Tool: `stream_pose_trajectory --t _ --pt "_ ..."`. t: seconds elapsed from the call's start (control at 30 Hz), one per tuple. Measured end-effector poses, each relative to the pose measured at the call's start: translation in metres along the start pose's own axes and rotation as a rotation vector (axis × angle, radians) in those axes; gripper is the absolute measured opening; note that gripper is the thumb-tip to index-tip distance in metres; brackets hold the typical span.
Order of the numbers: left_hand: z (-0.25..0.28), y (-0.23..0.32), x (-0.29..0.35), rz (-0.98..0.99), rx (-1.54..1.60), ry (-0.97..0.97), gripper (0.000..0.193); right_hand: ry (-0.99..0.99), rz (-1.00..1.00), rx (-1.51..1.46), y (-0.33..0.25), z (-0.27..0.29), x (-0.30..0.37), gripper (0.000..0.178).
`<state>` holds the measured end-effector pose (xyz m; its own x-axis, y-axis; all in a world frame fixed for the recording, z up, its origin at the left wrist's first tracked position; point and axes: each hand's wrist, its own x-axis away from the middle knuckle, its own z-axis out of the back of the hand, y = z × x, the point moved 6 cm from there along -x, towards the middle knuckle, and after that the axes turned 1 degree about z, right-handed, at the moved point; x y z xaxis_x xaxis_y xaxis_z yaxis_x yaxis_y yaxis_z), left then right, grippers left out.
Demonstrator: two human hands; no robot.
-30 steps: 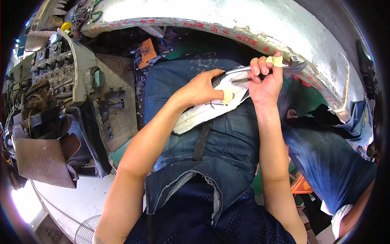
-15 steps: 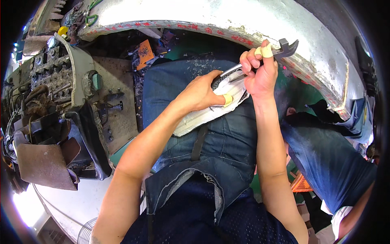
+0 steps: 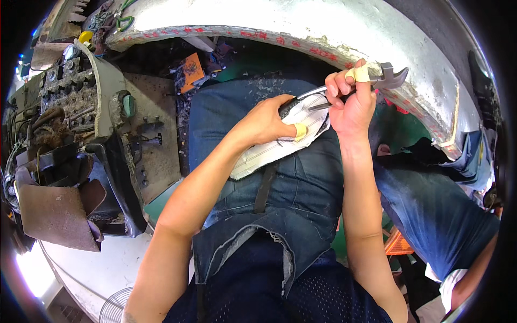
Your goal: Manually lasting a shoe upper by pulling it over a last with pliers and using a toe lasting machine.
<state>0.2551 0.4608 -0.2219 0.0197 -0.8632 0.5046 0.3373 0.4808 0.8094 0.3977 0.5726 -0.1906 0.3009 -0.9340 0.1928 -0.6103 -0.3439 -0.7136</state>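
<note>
A shoe (image 3: 264, 158) lies sole up across my lap, its underside pale and ribbed with a dark edge showing at the toe end. My left hand (image 3: 266, 123) grips it from the left, the thumb with yellow tape pressed on the underside and the fingers over the far side. My right hand (image 3: 350, 102), with yellow tape on one finger, is closed round metal lasting pincers (image 3: 392, 76). Their hooked head points up and right, away from the shoe. The handles slant back over the shoe's toe end, one reaching near my left fingers.
A worn pale bench (image 3: 226, 21) with a curved edge arches ahead. At left stands a dirty machine (image 3: 75, 81) with brown sheet pieces (image 3: 54, 212). Another person's jeans-clad leg (image 3: 431, 204) is close on the right, by an orange crate (image 3: 397, 242).
My right hand has shifted a little right and down with the pincers, whose head has turned lower. My left hand and the shoe have hardly moved.
</note>
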Motion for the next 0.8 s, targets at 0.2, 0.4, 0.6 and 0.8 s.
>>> stream_pose_trajectory --t 0.2,0.4,0.6,0.8 --pt "0.0 -0.002 -0.005 0.006 -0.003 0.052 0.085 0.008 0.001 -0.057 0.007 0.01 -0.008 0.045" --pt "-0.005 -0.001 -0.006 0.02 -0.002 0.034 0.084 0.042 -0.075 -0.172 0.016 0.021 -0.016 0.044" --pt "-0.004 0.003 -0.006 0.003 -0.168 0.092 0.085 0.084 -0.064 -0.076 0.017 0.01 -0.01 0.042" --pt "-0.027 -0.041 -0.025 -0.139 -0.204 0.071 0.079 -0.095 -0.216 -0.186 0.033 -0.109 -0.008 0.038"
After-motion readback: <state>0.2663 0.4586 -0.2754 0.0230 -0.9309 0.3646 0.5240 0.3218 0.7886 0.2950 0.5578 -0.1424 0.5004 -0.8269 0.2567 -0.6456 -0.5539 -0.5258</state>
